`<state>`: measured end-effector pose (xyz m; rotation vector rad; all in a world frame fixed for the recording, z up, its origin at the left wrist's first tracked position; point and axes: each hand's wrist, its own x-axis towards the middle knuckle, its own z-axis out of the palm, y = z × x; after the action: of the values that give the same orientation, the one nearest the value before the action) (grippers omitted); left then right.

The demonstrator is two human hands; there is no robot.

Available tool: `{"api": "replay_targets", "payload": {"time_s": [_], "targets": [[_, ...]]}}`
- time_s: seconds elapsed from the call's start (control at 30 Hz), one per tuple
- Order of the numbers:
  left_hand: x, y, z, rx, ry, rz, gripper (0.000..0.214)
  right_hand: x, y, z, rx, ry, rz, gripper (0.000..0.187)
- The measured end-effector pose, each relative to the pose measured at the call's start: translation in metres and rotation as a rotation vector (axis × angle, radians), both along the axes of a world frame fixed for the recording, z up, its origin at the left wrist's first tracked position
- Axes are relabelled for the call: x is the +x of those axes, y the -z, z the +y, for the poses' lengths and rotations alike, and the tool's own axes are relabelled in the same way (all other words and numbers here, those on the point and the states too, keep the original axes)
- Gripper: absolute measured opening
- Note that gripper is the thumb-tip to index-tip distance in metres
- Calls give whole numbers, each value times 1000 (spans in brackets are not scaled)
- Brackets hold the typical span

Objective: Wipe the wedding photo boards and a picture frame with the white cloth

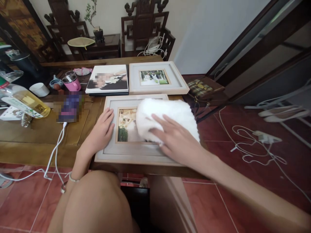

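Note:
A light wooden picture frame lies flat near the table's front edge, with a photo of a staircase and greenery behind its mat. My left hand grips the left side of this frame, fingers over its rim. On the right half, my right hand presses down on a fluffy white cloth, its fingers spread across the top. The cloth covers part of the photo and the frame's right side. Just behind lies a second framed photo, beside a photo panel resting on something dark.
On the left stand a bottle of yellow liquid, a white cup and a pink mug. A phone is plugged into a white cable. A plaid bag sits right of the table; cords and a power strip lie on the floor.

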<state>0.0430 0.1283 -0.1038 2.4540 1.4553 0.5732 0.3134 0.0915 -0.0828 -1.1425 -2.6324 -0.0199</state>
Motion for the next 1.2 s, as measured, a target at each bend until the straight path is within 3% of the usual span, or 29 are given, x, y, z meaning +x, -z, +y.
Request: {"api": "replay_targets", "payload": {"time_s": [0.17, 0.3, 0.4, 0.63, 0.77, 0.9, 1.2], "targets": [[1, -1, -2, -4, -11, -37, 47, 3, 4, 63, 84, 185, -50, 47], [1, 1, -3, 32, -45, -117, 43, -1, 6, 76, 110, 190, -112, 46], [1, 4, -2, 62, -52, -159, 43, -5, 5, 52, 74, 99, -154, 42], [1, 7, 0, 79, -41, -158, 46, -12, -9, -60, -26, -102, 5, 35], [-1, 8, 0, 78, -20, -140, 47, -16, -8, -83, -65, -175, 131, 27], [-3, 8, 0, 45, 34, -80, 52, -14, -2, -54, -85, -126, 103, 43], [-3, 4, -3, 13, 48, -49, 56, -4, 1, 64, 47, 176, -48, 46]]}}
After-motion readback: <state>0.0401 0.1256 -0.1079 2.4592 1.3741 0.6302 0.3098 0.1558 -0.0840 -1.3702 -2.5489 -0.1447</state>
